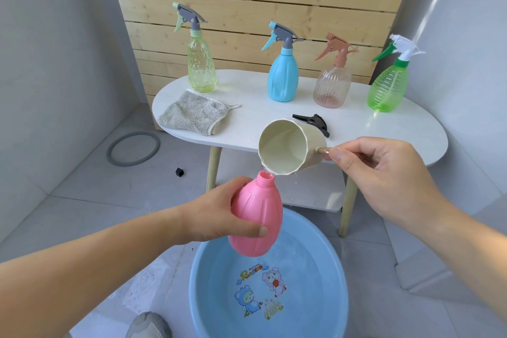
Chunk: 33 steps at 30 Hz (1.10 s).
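grip, left hand [216, 211]: fingers and thumb wrapped round the belly of the pink bottle [260, 208], holding it tilted with its neck up toward the cup, above the blue basin [203, 282].
grip, right hand [384, 181]: thumb and fingers pinch the handle [323, 150] of the cream cup [288, 145], which is tipped on its side with its lip right at the bottle's open mouth.
pour: a thin run of water shows at the lip; a few drops fall outside the neck, toward the basin.
cup contents: only a shallow pool near the lip, so this scoop looks nearly spent.
bottle level: the wall is opaque, so i cannot tell how full it is.
basin: stands on the floor with water in it and cartoon stickers on its bottom.
done, by my reading: the pink bottle's top is off, and filling is under way. a black spray head [311, 120] lies on the white table [384, 129] just behind the cup and is probably this bottle's.
left, by my reading: perhaps more scoops, then screwing the head back on and standing the bottle with the rest.
table row: yellow-green bottle [201, 68], blue bottle [283, 79], ribbed pinkish bottle [332, 85] and green bottle [386, 90], all upright with heads on.
cloth: grey cloth [192, 114] lies at the table's left end.
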### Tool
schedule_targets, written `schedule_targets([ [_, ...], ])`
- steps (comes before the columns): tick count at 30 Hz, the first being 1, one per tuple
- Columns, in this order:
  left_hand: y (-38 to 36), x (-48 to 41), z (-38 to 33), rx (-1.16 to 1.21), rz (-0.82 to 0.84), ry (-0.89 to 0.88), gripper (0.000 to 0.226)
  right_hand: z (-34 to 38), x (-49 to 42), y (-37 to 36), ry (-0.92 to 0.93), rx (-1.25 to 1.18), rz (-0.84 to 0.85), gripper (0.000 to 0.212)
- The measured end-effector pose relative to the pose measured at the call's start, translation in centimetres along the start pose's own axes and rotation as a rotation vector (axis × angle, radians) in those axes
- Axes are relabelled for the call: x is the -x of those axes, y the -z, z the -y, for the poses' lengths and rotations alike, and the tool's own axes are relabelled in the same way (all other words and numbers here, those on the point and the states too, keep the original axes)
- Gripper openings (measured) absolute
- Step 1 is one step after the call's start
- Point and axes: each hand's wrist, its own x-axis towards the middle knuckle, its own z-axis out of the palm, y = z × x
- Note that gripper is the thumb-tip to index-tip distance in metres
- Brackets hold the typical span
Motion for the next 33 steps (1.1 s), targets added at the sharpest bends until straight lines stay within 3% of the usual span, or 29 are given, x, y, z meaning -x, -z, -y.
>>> schedule_targets([
  [33,-0.08,-0.04,-0.05,0.007,0.010,0.004,0.082,0.18,0.09,-0.17,0.041,0.044,-0.042,0.013],
])
